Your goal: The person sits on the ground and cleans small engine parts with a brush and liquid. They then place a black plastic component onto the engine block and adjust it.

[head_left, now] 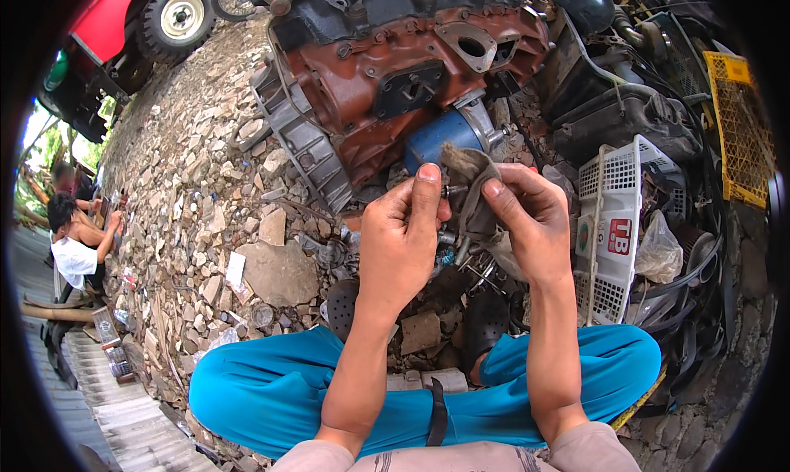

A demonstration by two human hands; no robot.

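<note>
My left hand (401, 237) is closed in a pinch, thumb up, on a small bolt-like metal part (449, 190). A dirty grey-brown rag (476, 200) is gripped between the thumb and fingers of my right hand (531, 217). The rag lies against the end of the metal part, and its loose edge hangs down. Both hands are close together, in front of a large engine block (354, 102) painted reddish brown with a black top. Just beyond the hands a blue oil filter (432, 139) sits on the engine's lower side.
A white plastic basket (611, 233) stands at the right, with a yellow crate (738, 134) beyond it. Loose metal tools (485, 276) lie below the hands. Rubble covers the ground (197, 200). Two people sit at the far left, one in a white shirt (76, 258). A red vehicle (107, 23) is parked behind.
</note>
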